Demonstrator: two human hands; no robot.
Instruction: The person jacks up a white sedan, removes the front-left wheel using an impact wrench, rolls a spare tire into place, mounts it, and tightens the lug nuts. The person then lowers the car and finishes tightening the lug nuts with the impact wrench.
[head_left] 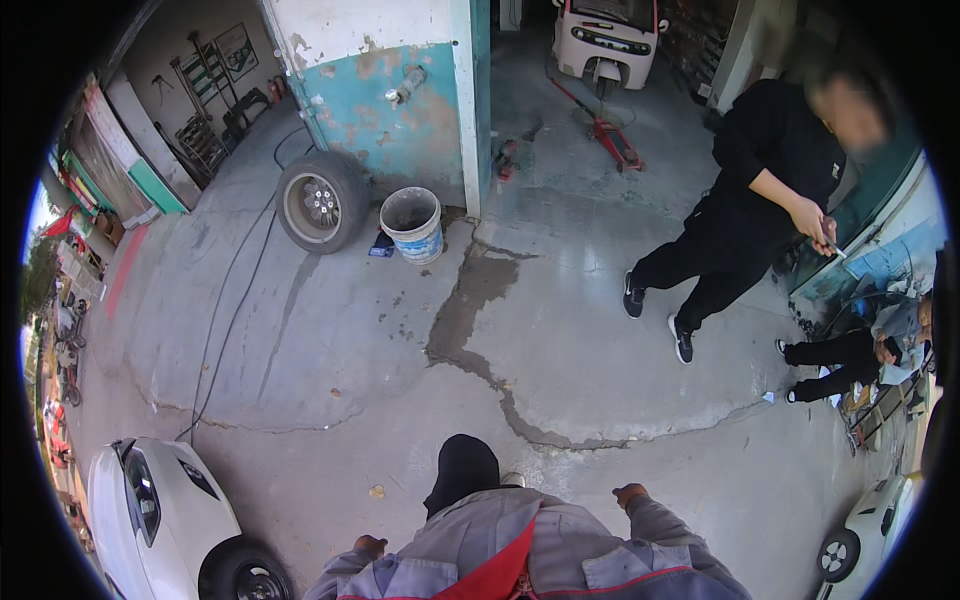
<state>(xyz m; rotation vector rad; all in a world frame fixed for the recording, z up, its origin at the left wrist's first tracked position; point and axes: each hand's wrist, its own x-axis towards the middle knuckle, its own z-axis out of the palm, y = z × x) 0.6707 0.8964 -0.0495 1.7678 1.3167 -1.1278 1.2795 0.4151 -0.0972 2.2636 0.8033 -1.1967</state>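
My left hand (371, 546) hangs low beside my body at the lower edge, its fingers curled in and nothing seen in them. Farther forward on the other side is my right hand (629, 494), loosely closed, also with nothing visible in it. Both come out of grey sleeves and touch nothing. Ahead, a wheel with a tyre (322, 202) leans near a peeling teal-and-white wall. Beside it stands a white and blue bucket (411, 228). A red floor jack (616, 146) sits farther back in the doorway, near a white three-wheeled vehicle (607, 42).
A person in black (745, 200) stands ahead right, holding a small thin object. Another person (850, 365) is at the far right. A white car (165, 520) is at lower left, another white vehicle (868, 535) at lower right. A dark hose (233, 325) crosses the concrete floor.
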